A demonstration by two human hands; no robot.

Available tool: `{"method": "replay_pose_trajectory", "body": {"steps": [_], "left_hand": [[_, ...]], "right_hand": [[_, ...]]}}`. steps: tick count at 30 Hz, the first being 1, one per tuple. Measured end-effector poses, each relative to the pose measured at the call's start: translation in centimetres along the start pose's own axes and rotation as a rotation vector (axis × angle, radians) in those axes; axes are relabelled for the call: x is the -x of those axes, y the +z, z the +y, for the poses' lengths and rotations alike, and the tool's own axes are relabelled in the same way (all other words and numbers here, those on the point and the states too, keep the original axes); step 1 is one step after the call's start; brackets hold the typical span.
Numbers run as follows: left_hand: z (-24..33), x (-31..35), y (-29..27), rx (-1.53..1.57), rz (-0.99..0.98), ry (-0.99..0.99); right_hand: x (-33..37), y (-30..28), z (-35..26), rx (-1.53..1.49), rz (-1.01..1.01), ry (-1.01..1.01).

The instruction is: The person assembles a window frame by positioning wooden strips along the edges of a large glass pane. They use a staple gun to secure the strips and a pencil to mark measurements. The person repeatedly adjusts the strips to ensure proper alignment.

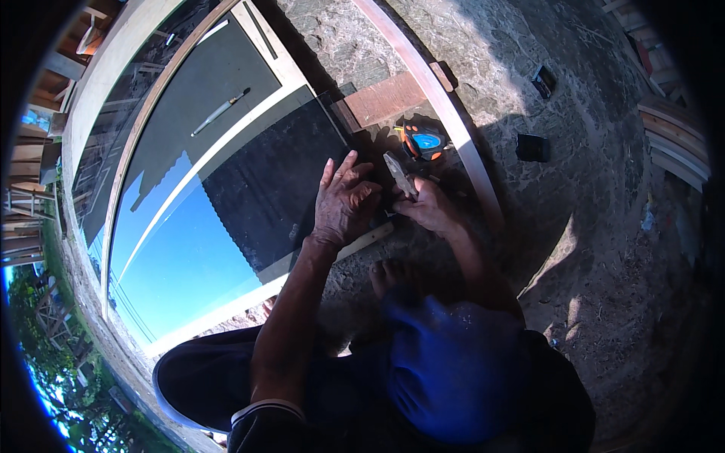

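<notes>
My left hand (347, 202) is over the near right corner of a glass pane (215, 219) in a wooden frame (283, 57). Its outer fingers stretch up, while the index finger bends toward the hidden thumb as in a pinch; whatever lies between them cannot be made out. Close on its right, my right hand (432, 208) is closed round the handles of metal pliers (399, 175), their jaws pointing away from me. A slim silver pen-like tool (219, 113) with a dark tip lies on the glass farther left. Sky reflects in the pane.
An orange and black tape measure (424, 142) sits just beyond the pliers. A long wooden strip (445, 98) crosses a reddish board (381, 100). Two small dark objects (533, 148) (542, 81) lie on the rough ground to the right. Stacked planks (672, 143) stand at the far right.
</notes>
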State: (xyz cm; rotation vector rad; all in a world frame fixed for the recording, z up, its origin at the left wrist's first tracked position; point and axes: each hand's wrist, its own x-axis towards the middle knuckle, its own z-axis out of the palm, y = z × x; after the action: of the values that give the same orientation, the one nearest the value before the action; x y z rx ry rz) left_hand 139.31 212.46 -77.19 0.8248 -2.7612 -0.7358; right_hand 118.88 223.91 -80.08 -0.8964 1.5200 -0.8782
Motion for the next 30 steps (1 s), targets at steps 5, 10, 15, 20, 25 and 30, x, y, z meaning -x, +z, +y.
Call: {"method": "replay_pose_trajectory", "body": {"steps": [5, 10, 15, 20, 25, 30], "left_hand": [[1.2, -2.8, -0.3, 0.021, -0.148, 0.177], [1.2, -3.6, -0.2, -0.037, -0.322, 0.124], [0.1, -3.2, 0.7, -0.078, -0.276, 0.211], [-1.5, -3.5, 2.4, -0.040, -0.214, 0.297], [-1.7, -3.7, 2.8, -0.067, -0.250, 0.333], [-1.3, -3.7, 2.1, -0.077, -0.265, 0.314]], "right_hand": [[0.4, 1.1, 0.0, -0.320, 0.061, -0.071], [0.9, -0.6, 0.0, -0.202, -0.070, 0.083], [3.0, -3.1, -0.8, -0.292, -0.098, 0.107], [5.4, -7.4, -2.0, 0.189, -0.196, 0.194], [4.3, -9.7, -1.1, 0.961, -0.341, -0.229], [3.5, -9.9, -1.6, 0.998, -0.368, -0.268]]}}
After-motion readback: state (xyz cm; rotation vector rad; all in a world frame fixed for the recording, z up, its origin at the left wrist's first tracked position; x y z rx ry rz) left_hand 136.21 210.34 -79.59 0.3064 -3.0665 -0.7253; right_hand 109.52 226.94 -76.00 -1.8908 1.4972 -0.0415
